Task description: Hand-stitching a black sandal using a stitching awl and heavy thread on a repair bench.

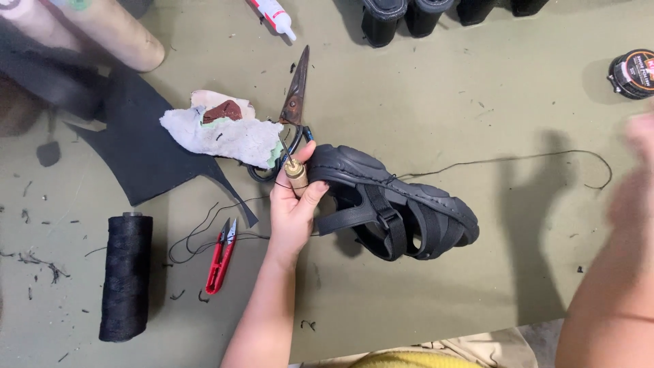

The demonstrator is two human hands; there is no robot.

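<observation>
The left hand (291, 208) was closed around a black sandal (395, 204) and an awl (294, 170) with a brass-coloured ferrule, pinning the tool against the sandal's toe end so that its thin needle pointed up toward eleven o'clock. Held that way, the sandal hung on its side just over the green desk (436, 88), sole edge uppermost, straps toward five o'clock. A black thread (518, 158) ran from the sole edge toward three o'clock and curled back near the far end, which suggests stitching along the sole.

The right hand (637, 170) sat at three o'clock, raised and motion-blurred; I cannot tell how far its fingers were apart or whether it pinched the thread.

Tools lay within easy reach around the left hand: red thread snips (221, 255) at eight o'clock, a spool of black thread (126, 276) farther out the same way, rusty scissors (294, 102) at twelve o'clock, partly under a pale rag (225, 136) resting on a black sheet (143, 157). A glue tube (274, 17) lay at the top edge, a round polish tin (632, 73) at two o'clock.
</observation>
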